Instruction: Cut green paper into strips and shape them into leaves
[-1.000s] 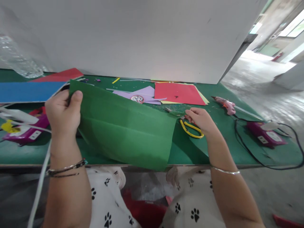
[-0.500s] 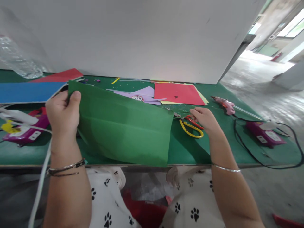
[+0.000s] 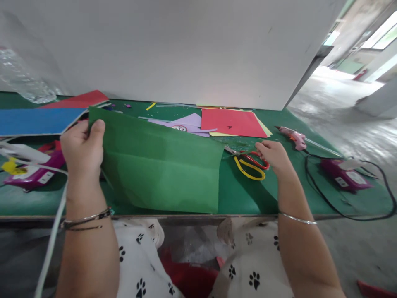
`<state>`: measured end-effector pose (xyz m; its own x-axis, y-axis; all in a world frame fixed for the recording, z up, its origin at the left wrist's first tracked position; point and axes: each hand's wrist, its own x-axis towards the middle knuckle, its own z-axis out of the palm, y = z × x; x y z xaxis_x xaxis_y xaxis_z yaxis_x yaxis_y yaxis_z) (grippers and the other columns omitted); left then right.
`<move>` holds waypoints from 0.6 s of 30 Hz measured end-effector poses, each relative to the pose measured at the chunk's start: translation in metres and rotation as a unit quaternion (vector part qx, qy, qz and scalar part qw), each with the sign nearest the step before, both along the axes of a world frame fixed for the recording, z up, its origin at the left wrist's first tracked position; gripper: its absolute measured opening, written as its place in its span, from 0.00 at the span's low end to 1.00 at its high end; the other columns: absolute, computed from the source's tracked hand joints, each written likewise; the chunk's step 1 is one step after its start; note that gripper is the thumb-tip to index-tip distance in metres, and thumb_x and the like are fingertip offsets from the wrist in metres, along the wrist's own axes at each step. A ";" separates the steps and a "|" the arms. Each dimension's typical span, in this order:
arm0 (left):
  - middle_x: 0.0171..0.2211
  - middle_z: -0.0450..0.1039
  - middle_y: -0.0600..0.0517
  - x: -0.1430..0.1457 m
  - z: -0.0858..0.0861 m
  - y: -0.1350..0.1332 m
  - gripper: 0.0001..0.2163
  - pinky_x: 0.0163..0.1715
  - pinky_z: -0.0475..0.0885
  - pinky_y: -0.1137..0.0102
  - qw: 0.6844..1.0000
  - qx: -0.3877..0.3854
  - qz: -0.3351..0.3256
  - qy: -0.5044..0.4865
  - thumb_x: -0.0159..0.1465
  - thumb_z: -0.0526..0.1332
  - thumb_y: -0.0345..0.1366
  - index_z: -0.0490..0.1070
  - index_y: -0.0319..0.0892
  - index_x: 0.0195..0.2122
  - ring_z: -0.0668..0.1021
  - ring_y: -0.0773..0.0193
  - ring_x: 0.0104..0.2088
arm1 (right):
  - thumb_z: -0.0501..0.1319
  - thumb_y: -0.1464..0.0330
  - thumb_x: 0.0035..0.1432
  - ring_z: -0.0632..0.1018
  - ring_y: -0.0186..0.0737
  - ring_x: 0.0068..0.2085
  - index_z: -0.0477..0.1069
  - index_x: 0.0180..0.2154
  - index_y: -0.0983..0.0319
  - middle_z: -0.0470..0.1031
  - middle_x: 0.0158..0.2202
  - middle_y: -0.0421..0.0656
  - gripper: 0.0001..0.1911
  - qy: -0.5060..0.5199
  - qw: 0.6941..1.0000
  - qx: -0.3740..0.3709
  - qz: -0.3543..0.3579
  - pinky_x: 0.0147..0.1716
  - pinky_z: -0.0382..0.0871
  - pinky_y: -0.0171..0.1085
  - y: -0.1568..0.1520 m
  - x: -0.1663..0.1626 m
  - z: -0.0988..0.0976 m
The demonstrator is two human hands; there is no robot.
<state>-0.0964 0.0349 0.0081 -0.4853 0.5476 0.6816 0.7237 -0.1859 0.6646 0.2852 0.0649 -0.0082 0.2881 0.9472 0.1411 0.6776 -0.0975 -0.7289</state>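
Two bare hands hold green paper above a green tabletop (image 3: 232,198); clock positions run from the middle of the sheet. The left hand (image 3: 83,145), between 9 and 10 o'clock, closes thumb and fingers on the upper left corner of one large green sheet (image 3: 164,169), which hangs, creased and bowed, over the table's near edge. At 3 o'clock the right hand (image 3: 271,153) brings its fingertips together on what appears to be one thin green strip (image 3: 248,152). One pair of scissors (image 3: 250,169), with one yellow handle and one red, lies just beneath, blades pointing toward the sheet. Toward 1 o'clock, one round patterned disc (image 3: 179,128) sits on lilac paper (image 3: 192,120); at 2, one red sheet (image 3: 234,122) lies over yellow paper. One pink glue gun (image 3: 298,140) rests between 2 and 3. Two purple boxes flank the scene, one (image 3: 29,179) at 9, one (image 3: 345,176) at 3. Around 10 are one blue board (image 3: 37,121) and one clear bottle (image 3: 26,78).
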 end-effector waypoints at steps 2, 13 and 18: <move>0.12 0.40 0.62 0.000 0.000 0.001 0.19 0.18 0.42 0.75 1.000 -0.007 0.003 -0.008 0.53 0.56 0.27 0.47 0.39 0.11 0.48 0.76 0.17 | 0.52 0.70 0.43 0.56 0.28 0.15 0.55 0.12 0.61 0.53 0.10 0.34 0.12 -0.030 1.000 0.006 -0.005 0.15 0.48 0.32 0.002 0.004 -0.002; 0.13 0.42 0.61 -0.005 -0.002 0.004 0.17 0.19 0.45 0.74 0.997 0.021 0.008 -0.068 0.52 0.55 0.27 0.47 0.40 0.11 0.49 0.76 0.18 | 0.56 0.71 0.42 0.60 0.32 0.19 0.54 0.13 0.60 0.59 0.14 0.37 0.12 -0.163 0.984 0.054 -0.056 0.20 0.52 0.34 0.001 0.012 -0.002; 0.15 0.43 0.61 0.000 -0.001 0.002 0.14 0.19 0.46 0.75 0.995 0.050 -0.048 -0.076 0.51 0.55 0.31 0.49 0.40 0.12 0.49 0.76 0.18 | 0.57 0.72 0.42 0.67 0.35 0.23 0.60 0.20 0.60 0.67 0.22 0.41 0.05 -0.135 0.986 0.098 -0.010 0.26 0.59 0.35 0.002 0.003 -0.004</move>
